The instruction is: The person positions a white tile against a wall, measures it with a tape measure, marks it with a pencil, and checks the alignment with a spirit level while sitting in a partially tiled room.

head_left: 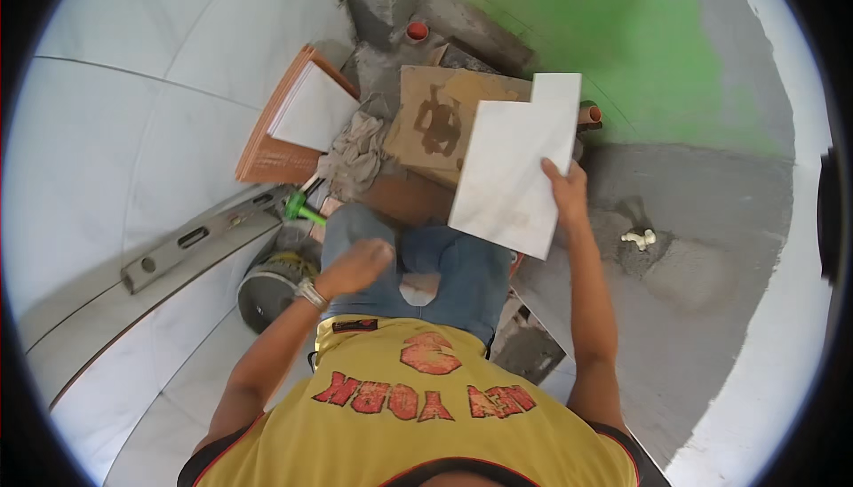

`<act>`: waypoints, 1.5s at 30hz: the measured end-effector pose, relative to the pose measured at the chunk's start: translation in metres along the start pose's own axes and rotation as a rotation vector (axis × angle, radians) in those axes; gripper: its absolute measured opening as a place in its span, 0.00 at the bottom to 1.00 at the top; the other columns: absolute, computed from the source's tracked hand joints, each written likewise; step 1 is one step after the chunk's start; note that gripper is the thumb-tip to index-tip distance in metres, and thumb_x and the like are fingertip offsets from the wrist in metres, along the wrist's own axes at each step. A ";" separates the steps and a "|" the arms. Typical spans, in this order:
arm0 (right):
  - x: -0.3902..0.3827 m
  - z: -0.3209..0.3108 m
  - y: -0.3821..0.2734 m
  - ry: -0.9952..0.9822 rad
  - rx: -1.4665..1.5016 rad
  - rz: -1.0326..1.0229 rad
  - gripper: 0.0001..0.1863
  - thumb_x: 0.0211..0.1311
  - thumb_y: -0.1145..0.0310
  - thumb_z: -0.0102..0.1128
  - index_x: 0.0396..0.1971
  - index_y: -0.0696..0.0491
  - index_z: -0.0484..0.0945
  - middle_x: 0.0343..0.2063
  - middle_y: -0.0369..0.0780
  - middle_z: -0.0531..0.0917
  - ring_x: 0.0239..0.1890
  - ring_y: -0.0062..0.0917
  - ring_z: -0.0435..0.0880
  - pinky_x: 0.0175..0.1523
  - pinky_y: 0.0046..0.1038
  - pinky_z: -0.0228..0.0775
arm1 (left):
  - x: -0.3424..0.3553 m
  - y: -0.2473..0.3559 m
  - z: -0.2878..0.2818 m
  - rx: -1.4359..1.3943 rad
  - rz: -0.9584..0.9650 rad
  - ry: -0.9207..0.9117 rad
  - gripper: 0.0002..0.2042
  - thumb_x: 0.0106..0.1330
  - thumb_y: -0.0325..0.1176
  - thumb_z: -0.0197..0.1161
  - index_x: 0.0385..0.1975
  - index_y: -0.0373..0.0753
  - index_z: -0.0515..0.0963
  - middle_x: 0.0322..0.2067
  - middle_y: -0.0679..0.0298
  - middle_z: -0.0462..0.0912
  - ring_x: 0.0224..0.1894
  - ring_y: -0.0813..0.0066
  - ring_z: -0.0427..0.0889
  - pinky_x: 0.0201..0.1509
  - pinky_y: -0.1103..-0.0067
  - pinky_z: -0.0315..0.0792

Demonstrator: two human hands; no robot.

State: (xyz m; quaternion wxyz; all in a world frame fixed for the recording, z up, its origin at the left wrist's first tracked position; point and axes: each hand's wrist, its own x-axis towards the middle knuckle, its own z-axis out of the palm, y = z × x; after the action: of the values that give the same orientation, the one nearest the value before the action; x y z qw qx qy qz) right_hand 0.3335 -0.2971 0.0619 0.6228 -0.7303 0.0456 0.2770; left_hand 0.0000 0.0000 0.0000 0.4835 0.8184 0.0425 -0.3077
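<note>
A white tile (515, 171) with a notch cut from its top left corner is tilted in front of my knees. My right hand (569, 192) grips its right edge, thumb on the face and the other fingers hidden behind. My left hand (360, 267) is closed over my left thigh, a watch on its wrist. Its curled fingers hide whatever they may hold. Left of that knee is a green-handled tool (302, 210), apart from the hand.
A dark bucket (267, 296) and a long metal spirit level (200, 236) are on the left. Ahead stand stacked tiles (311, 107), a crumpled cloth (354, 154) and a stained cardboard box (418, 96). Pipe ends (590, 115) and a pale fitting (638, 239) stick out on the right.
</note>
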 end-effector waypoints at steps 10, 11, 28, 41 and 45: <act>0.179 0.102 0.237 0.198 0.282 -0.002 0.23 0.64 0.61 0.66 0.45 0.69 0.78 0.38 0.50 0.85 0.35 0.32 0.85 0.42 0.33 0.78 | 0.168 -0.028 -0.029 -0.934 0.333 0.674 0.12 0.77 0.39 0.52 0.50 0.38 0.76 0.35 0.69 0.75 0.36 0.84 0.75 0.41 0.83 0.72; 0.188 0.113 0.253 0.195 0.363 -0.035 0.23 0.64 0.62 0.66 0.46 0.68 0.78 0.40 0.50 0.85 0.37 0.32 0.85 0.42 0.34 0.78 | 0.187 -0.020 -0.024 -1.009 0.365 0.712 0.13 0.75 0.39 0.55 0.52 0.39 0.74 0.34 0.72 0.73 0.35 0.82 0.74 0.42 0.81 0.72; 0.148 0.164 0.338 0.250 0.400 -0.148 0.18 0.64 0.68 0.64 0.49 0.63 0.76 0.43 0.43 0.82 0.44 0.26 0.81 0.45 0.32 0.75 | 0.433 0.025 0.020 0.454 0.393 0.382 0.21 0.62 0.40 0.64 0.51 0.35 0.79 0.36 0.44 0.85 0.40 0.44 0.84 0.49 0.62 0.77; 0.069 0.184 0.095 -0.417 -0.872 -0.986 0.29 0.55 0.61 0.68 0.55 0.58 0.74 0.52 0.48 0.81 0.56 0.43 0.78 0.60 0.41 0.67 | 0.169 0.051 -0.122 0.717 1.123 0.545 0.27 0.65 0.42 0.64 0.61 0.35 0.71 0.52 0.49 0.76 0.53 0.51 0.76 0.58 0.68 0.70; 0.055 0.256 0.079 -0.364 -1.332 -1.206 0.21 0.58 0.65 0.63 0.53 0.50 0.80 0.52 0.43 0.82 0.55 0.34 0.80 0.52 0.37 0.74 | 0.155 0.096 -0.138 0.598 0.829 0.383 0.32 0.68 0.51 0.60 0.60 0.27 0.70 0.47 0.42 0.79 0.52 0.48 0.78 0.57 0.66 0.71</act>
State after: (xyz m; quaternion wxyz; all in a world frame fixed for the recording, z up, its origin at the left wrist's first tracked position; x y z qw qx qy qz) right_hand 0.2586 -0.0598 -0.0511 0.1097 -0.7836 -0.6113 -0.0152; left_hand 0.2244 0.0265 0.0363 0.2941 0.9098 -0.2857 0.0643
